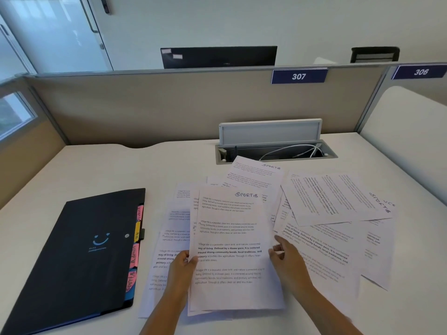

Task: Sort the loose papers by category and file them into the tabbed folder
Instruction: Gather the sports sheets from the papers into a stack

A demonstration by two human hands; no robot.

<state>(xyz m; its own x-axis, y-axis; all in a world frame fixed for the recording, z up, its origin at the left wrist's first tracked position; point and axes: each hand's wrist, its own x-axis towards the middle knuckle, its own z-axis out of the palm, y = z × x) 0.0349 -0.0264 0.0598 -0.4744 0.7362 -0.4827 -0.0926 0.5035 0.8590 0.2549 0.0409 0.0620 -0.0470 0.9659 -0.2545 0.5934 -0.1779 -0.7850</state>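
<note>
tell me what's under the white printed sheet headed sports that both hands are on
Under the white printed sheet headed SPORTS, gripped by the left hand and touched by the right hand, lie more white printed sheets, fanned out left. Their middles and headings are covered.

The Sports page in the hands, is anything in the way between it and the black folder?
No object blocks it. Only other loose papers lie flat between the Sports page and the folder, which is closed.
</note>
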